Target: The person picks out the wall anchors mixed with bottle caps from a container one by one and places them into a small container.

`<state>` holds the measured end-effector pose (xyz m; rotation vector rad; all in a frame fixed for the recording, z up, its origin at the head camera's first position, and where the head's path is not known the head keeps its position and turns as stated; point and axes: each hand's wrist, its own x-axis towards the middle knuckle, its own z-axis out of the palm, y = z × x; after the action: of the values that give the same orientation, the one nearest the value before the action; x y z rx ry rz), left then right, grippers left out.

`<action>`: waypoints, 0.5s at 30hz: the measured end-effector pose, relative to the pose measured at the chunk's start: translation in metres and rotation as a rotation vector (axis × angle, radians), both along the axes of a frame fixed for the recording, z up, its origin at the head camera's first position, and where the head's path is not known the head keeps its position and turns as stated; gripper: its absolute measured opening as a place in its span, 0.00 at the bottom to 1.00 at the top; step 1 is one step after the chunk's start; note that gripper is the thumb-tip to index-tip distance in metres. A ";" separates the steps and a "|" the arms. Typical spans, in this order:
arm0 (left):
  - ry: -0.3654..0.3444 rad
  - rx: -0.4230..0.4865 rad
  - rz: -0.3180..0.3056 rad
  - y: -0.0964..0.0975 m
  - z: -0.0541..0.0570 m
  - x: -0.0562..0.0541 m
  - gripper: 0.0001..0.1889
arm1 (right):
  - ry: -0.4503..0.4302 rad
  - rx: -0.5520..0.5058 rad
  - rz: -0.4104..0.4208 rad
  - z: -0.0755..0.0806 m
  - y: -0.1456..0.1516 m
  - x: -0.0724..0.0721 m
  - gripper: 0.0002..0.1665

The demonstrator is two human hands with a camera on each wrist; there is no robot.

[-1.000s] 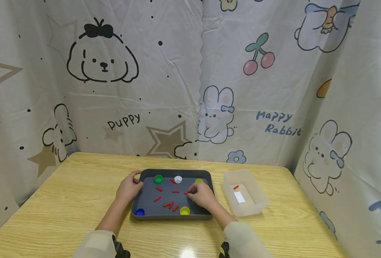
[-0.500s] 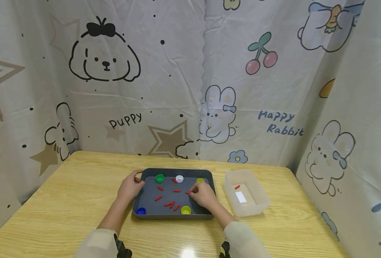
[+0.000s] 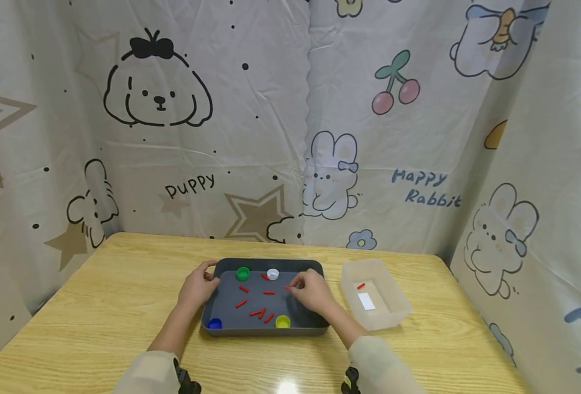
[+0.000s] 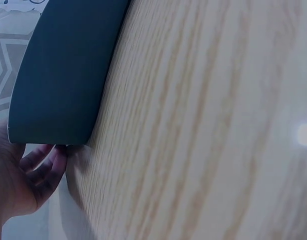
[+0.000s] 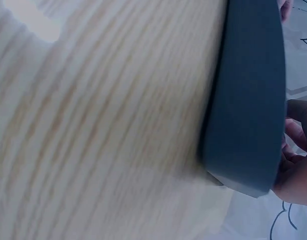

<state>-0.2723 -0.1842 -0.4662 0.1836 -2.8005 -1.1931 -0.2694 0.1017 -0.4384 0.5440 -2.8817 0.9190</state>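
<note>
My left hand [image 3: 198, 284] holds the left rim of the dark grey tray [image 3: 266, 331]. In the left wrist view its fingers [image 4: 43, 172] curl at the tray's end wall. Over the tray's right part, my right hand [image 3: 314, 291] pinches a small red stick [image 3: 287, 287] between thumb and fingertips. Several other red sticks [image 3: 268, 292] lie scattered on the tray floor. Round caps stand among them: green [image 3: 243, 273], white [image 3: 272, 274], blue [image 3: 214, 323] and yellow [image 3: 283, 322]. The tray wall [image 5: 246, 100] hides the right fingertips in the right wrist view.
Right of the tray stands a translucent plastic box [image 3: 399, 311] holding one red stick [image 3: 361, 286] and a white rectangle [image 3: 366, 301]. The wooden table [image 3: 138, 273] meets a printed curtain [image 3: 256, 137] behind and at the sides.
My right hand has moved slightly up and away with the pinched red stick, and now covers the second yellow cap at the tray's far right. The left hand keeps its hold.
</note>
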 end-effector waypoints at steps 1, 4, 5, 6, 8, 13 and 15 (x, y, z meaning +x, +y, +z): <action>-0.002 -0.001 0.000 0.000 0.000 0.000 0.27 | 0.004 -0.002 0.002 0.002 0.001 0.001 0.04; -0.008 -0.004 -0.001 0.000 0.000 0.000 0.27 | 0.010 -0.008 0.000 0.007 0.003 0.002 0.03; -0.010 -0.004 0.000 0.000 0.000 0.000 0.27 | 0.013 -0.011 -0.001 0.009 0.004 0.003 0.03; -0.011 -0.004 0.000 0.000 0.000 0.001 0.27 | 0.010 -0.011 -0.005 0.011 0.004 0.003 0.03; -0.015 -0.001 -0.001 0.001 0.001 0.001 0.28 | 0.002 -0.008 -0.019 0.013 0.005 0.004 0.03; -0.018 0.001 -0.002 0.001 0.002 0.002 0.28 | 0.004 -0.011 -0.045 0.020 0.010 0.005 0.03; -0.018 -0.002 -0.004 0.001 0.002 0.002 0.28 | 0.009 -0.022 -0.050 0.023 0.013 0.005 0.03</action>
<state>-0.2702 -0.1828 -0.4642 0.1899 -2.8184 -1.1960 -0.2641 0.1151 -0.4152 0.4708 -2.8594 0.9376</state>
